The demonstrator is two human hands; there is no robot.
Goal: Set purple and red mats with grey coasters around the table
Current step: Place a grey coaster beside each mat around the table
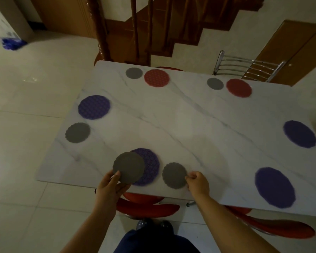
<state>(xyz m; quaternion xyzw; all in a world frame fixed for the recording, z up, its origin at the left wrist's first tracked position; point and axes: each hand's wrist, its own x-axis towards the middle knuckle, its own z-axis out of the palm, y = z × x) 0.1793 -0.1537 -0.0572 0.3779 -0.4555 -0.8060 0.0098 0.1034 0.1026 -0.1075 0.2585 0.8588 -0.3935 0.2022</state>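
- The left hand grips a grey coaster at its near edge, thumb on top; it overlaps the left side of the near purple mat, seemingly lifted off it
- The right hand pinches the right edge of a second grey coaster lying on the marble table just right of that mat

White rectangular tabletop streaked with grey marble veins, round red honeycomb-patterned mats along its far edge, round purple honeycomb-patterned mats at its ends and near edge, plain grey scalloped round coasters, glossy red chair seats under its near edge.
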